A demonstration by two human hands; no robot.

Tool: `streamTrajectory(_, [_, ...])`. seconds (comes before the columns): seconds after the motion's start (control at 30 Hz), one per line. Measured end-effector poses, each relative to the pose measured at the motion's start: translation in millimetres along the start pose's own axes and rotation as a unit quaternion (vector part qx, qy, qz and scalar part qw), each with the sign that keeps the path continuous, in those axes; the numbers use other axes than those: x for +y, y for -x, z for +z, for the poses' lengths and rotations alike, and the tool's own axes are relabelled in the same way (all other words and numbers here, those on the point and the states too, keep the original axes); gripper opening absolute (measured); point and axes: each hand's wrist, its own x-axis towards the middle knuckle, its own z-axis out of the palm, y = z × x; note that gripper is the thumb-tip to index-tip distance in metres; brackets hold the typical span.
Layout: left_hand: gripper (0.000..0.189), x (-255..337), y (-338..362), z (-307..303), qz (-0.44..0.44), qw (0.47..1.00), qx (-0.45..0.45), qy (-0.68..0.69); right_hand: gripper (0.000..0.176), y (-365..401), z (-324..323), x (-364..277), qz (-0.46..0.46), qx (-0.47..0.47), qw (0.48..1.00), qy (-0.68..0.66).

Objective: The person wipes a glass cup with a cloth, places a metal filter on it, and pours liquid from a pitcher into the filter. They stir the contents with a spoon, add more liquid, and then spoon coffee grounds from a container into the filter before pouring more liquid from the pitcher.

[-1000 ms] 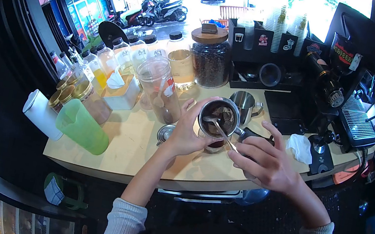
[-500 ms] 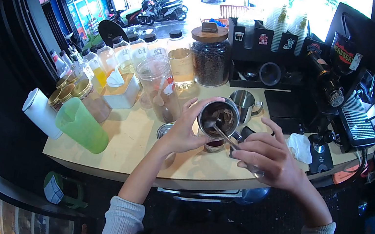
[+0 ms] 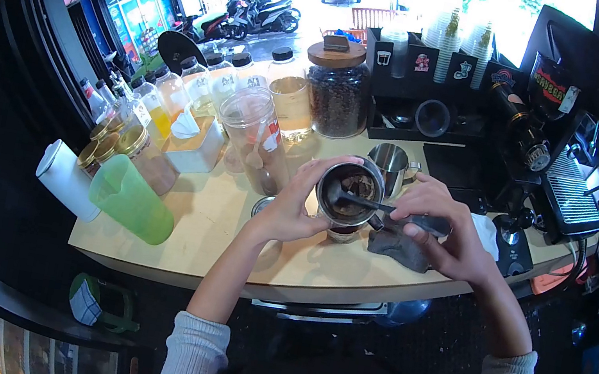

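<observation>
My left hand (image 3: 288, 209) is wrapped round the side of a metal pitcher (image 3: 322, 205), whose mouth is tipped toward me. Brown residue or liquid shows inside. My right hand (image 3: 452, 224) grips the handle of a spoon (image 3: 364, 203), and the spoon's bowl reaches into the pitcher. Partly hidden beneath the pitcher, a small glass (image 3: 341, 234) with dark contents stands on the counter. A dark grey cloth (image 3: 399, 251) lies under my right hand. Just behind, a second steel pitcher (image 3: 389, 161) stands upright.
The wooden counter (image 3: 204, 238) carries a green jug (image 3: 133, 199), a tall clear plastic container (image 3: 260, 141), a tissue box (image 3: 195, 150) and several bottles at left. A jar of coffee beans (image 3: 336, 98) stands behind. On the right are a grinder (image 3: 523, 129) and an espresso machine (image 3: 577, 186).
My right hand has shifted slightly up and right and turned, swinging the spoon from a downward slant to nearly level. The grey cloth beneath is now uncovered. The pitcher has barely moved.
</observation>
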Motion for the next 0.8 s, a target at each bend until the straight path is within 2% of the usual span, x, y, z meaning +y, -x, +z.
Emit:
streamTrajectory(0.23, [0.081, 0.0, -1.6, -2.1, 0.005, 1.000, -0.022, -0.009, 0.010, -8.4, -4.7, 7.8, 0.007, 0.002, 0.998, -0.067])
streamTrajectory(0.37, [0.081, 3.1, -0.1, -3.1, 0.005, 1.000, -0.019, -0.024, 0.012, -11.0, -7.7, 5.9, -0.003, 0.007, 0.998, -0.061])
streamTrajectory(0.43, [0.080, 4.6, 0.6, -3.7, 0.001, 0.999, -0.014, -0.036, 0.016, -9.4, -6.2, 5.9, -0.057, 0.051, 0.997, 0.025])
streamTrajectory(0.47, [0.081, 6.4, 1.0, -4.3, 0.007, 0.998, -0.009, -0.054, 0.016, -8.8, -4.3, 3.5, -0.058, 0.051, 0.997, 0.024])
streamTrajectory(0.53, [0.082, 7.2, 1.8, -4.6, 0.012, 0.997, -0.004, -0.072, 0.025, -7.9, 0.9, -2.7, -0.113, 0.094, 0.974, 0.173])
streamTrajectory(0.63, [0.084, 7.6, 1.8, -2.5, -0.004, 0.992, -0.010, -0.122, 0.033, -6.8, 4.7, -3.3, -0.136, 0.071, 0.959, 0.241])
streamTrajectory(0.8, [0.085, 3.9, 2.7, 1.6, 0.004, 0.989, -0.020, -0.147, 0.042, -7.9, 5.3, -5.0, -0.147, 0.023, 0.959, 0.239])
